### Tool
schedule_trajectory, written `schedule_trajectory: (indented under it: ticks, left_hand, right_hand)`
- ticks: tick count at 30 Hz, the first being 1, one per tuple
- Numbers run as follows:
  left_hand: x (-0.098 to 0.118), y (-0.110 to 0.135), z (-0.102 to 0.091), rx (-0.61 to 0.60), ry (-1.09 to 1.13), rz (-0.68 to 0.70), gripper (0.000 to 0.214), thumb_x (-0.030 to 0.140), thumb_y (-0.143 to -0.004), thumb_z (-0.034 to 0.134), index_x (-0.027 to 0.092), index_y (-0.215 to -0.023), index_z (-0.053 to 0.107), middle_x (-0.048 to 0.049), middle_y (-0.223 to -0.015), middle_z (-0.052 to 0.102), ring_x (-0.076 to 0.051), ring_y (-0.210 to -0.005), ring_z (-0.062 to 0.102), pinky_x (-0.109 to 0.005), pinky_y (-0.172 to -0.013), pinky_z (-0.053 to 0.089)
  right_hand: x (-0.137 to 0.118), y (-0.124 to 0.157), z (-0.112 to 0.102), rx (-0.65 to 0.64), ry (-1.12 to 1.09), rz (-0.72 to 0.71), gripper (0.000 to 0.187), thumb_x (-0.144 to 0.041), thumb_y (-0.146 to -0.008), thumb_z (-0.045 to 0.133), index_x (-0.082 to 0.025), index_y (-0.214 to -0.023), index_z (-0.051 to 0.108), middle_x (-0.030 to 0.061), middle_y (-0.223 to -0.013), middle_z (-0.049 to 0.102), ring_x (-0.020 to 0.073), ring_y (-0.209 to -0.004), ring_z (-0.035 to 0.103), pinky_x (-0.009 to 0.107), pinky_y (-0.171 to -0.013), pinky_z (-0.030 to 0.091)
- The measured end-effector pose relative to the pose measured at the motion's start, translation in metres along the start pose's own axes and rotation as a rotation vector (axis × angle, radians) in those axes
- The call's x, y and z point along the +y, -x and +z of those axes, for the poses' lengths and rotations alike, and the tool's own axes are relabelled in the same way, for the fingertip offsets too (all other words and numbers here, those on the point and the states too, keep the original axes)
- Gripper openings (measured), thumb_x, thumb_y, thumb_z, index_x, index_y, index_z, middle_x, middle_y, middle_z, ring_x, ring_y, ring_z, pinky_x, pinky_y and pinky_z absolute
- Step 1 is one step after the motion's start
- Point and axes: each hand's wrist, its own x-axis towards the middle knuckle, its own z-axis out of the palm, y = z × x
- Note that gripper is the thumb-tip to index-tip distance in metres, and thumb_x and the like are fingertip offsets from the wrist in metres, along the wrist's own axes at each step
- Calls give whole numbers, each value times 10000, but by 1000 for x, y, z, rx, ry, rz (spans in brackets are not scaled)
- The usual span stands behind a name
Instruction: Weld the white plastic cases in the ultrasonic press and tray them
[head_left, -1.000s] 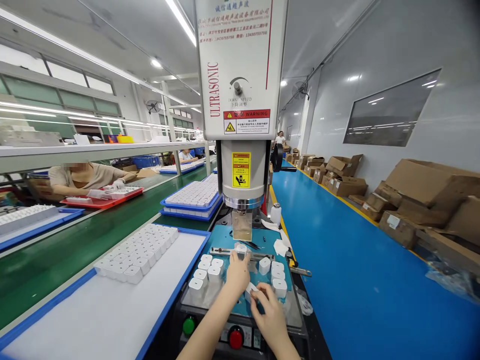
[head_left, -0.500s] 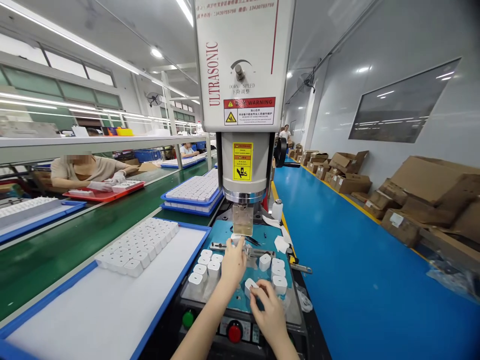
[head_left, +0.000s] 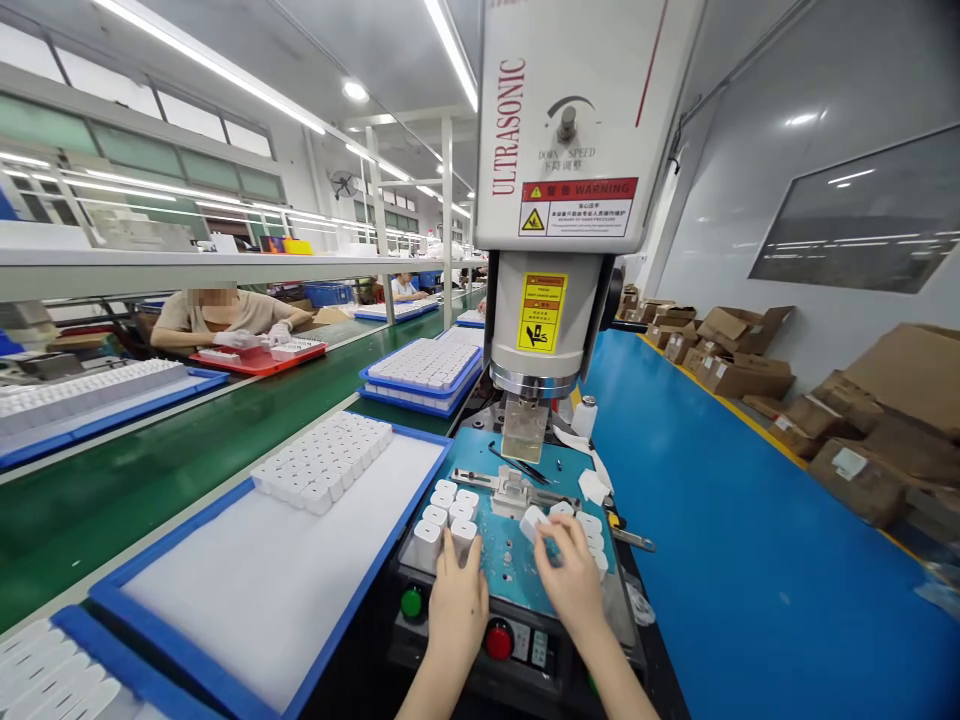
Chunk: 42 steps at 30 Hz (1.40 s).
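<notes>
My left hand [head_left: 457, 595] has its thumb and fingers round a white plastic housing [head_left: 463, 531], at the front of a group of the same rounded, slotted pieces [head_left: 435, 515] on the left of the blue-green work plate [head_left: 510, 580]. Between the thumb and fingers of my right hand [head_left: 571, 575] is another white plastic housing [head_left: 533, 523], tilted, just in front of the metal fixture [head_left: 512, 490]. More housings [head_left: 589, 524] stand by that hand, partly hidden. Above the fixture hangs the ultrasonic machine's welding horn [head_left: 523, 432], apart from it.
On the left, a blue-rimmed tray [head_left: 277, 590] holds rows of white housings [head_left: 322, 460]. Black tweezers [head_left: 517, 462] lie behind the fixture. Green [head_left: 412, 602] and red buttons [head_left: 500, 640] are on the machine front. A co-worker [head_left: 225, 315] sits across the green conveyor [head_left: 172, 430].
My left hand has come back from the fixture to the left group, bringing a housing. My right hand has lifted its housing and moved it towards the fixture. The view has swung left.
</notes>
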Motion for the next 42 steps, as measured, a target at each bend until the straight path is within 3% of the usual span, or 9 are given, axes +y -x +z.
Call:
schedule_trajectory:
  ticks: [5,9,18,22,27,32,36,39,42]
  left_hand:
    - [-2,6,0,-56,67,-44,520,167,-895,378,319,-1392,392,-108,-1522,246,-290,-1323,375,-322,-885,479]
    - [-8,7,3,-51,111,-43,511,174,-897,367,319,-1385,407,-107,-1498,306,-278,-1318,393,-326,-902,479]
    - [-11,7,15,-16,168,-56,538,169,-895,374,320,-1411,354,-148,-1519,219,-355,-1360,295,-377,-898,486]
    - [-14,11,16,15,205,-33,518,204,-912,343,343,-1412,343,-137,-1525,198,-346,-1361,298,-333,-822,522]
    - [-21,11,16,73,167,4,480,201,-904,338,283,-1366,442,-126,-1411,408,-287,-1281,426,-342,-870,516]
    - [-23,10,21,143,136,38,470,195,-887,368,245,-1341,477,-116,-1386,457,-281,-1273,438,-372,-897,516]
    - [-28,15,18,238,176,114,375,222,-885,407,221,-1220,576,-115,-1301,529,-258,-1199,519,-358,-860,542]
    - [-43,18,9,329,220,231,276,215,-881,441,202,-1079,633,-107,-1142,617,-214,-1054,609,-316,-816,559]
    - [-66,15,0,485,233,484,202,141,-845,476,192,-935,650,-82,-964,664,-185,-940,636,-305,-824,547]
  right_hand:
    - [23,-61,16,-174,86,89,196,-229,-848,401,-212,-902,589,71,-1044,558,140,-636,573,254,-508,407]
    - [43,-83,37,-256,60,112,162,-228,-818,417,-213,-846,576,61,-985,566,140,-608,567,259,-516,414]
    - [45,-90,55,-321,52,122,189,-216,-816,402,-218,-833,591,74,-986,598,183,-716,613,283,-560,448]
    - [40,-89,66,-342,54,110,180,-201,-811,412,-216,-801,590,80,-1011,599,185,-737,618,281,-576,455]
    - [37,-85,72,-346,96,118,214,-219,-848,371,-190,-796,576,105,-975,571,160,-602,564,291,-520,431]
    - [33,-90,64,-365,131,94,186,-198,-839,409,-204,-788,589,83,-937,576,173,-653,560,282,-521,419]
    - [18,-70,47,-291,141,102,214,-247,-894,373,-205,-941,578,107,-1119,534,184,-722,579,294,-524,440]
    - [7,-25,28,-118,108,-20,198,-246,-914,390,-227,-958,582,97,-1126,533,225,-967,572,330,-721,490]
    - [6,32,9,-35,116,-227,144,-218,-883,470,-237,-931,604,90,-1017,575,233,-955,574,362,-779,482]
